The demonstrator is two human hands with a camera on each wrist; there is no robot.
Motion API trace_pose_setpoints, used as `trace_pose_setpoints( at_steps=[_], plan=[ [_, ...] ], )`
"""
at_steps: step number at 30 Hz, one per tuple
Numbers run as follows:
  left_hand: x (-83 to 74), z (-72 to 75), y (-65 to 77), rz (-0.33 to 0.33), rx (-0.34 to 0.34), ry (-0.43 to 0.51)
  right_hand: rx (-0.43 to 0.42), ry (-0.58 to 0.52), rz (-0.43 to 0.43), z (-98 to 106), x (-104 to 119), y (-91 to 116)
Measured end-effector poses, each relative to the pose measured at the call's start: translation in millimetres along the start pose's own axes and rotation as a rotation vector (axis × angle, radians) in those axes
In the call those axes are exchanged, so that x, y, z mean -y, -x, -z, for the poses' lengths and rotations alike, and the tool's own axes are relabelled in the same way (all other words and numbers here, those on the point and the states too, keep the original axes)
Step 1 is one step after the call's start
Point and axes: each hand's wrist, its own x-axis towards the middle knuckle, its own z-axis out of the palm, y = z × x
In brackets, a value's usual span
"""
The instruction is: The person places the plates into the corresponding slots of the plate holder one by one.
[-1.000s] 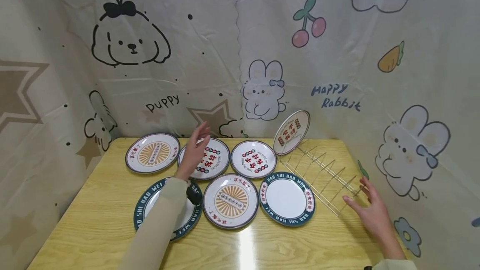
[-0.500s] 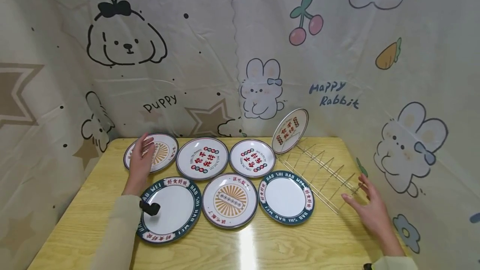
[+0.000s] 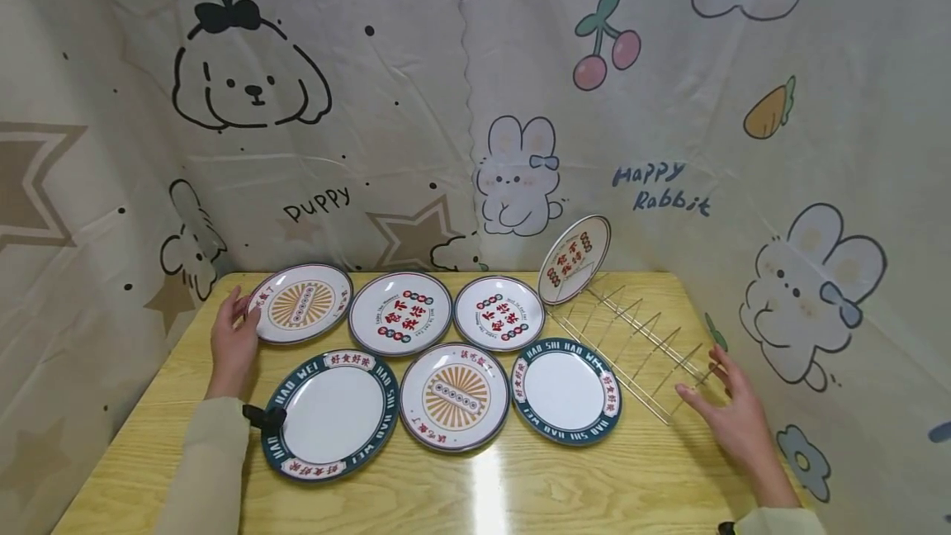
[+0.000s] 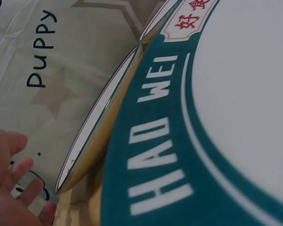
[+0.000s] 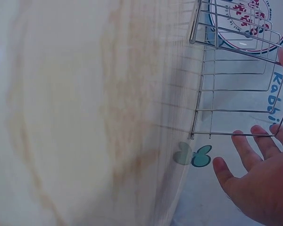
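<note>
My left hand (image 3: 234,341) is beside the left rim of a white plate with an orange sunburst (image 3: 302,305), at the table's back left. In the left wrist view its fingers are spread close to that plate's edge; contact is unclear. My right hand (image 3: 735,415) is at the near end of a gold-coloured wire plate rack (image 3: 631,345), its fingers loosely spread. The right wrist view shows its fingertips at the rack's end wires, thumb apart from them. One white plate with red characters (image 3: 574,261) stands tilted in the rack's far end.
Two white plates with red characters, one in the middle (image 3: 401,314) and one near the rack (image 3: 499,314), lie flat. In front lie a large green-rimmed plate (image 3: 332,415), a sunburst plate (image 3: 455,397) and a smaller green-rimmed plate (image 3: 566,391). A printed curtain (image 3: 416,106) encloses the table.
My left hand has moved left from above the middle back plate, across the far-left sunburst plate, to its left rim. The right hand has stayed at the rack.
</note>
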Motion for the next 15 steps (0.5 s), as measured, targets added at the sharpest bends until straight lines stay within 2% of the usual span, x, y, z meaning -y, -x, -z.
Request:
trace_pose_setpoints(
  at_steps=[8,15],
  plan=[
    [6.4,5.1,-3.1,0.11,0.033,-0.034,0.009,0.001,-0.007,1.0,1.0,0.7],
    [10.7,8.5,-8.9,0.116,0.082,-0.117,0.009,0.0,-0.012,0.4,2.0,0.8]
  ],
)
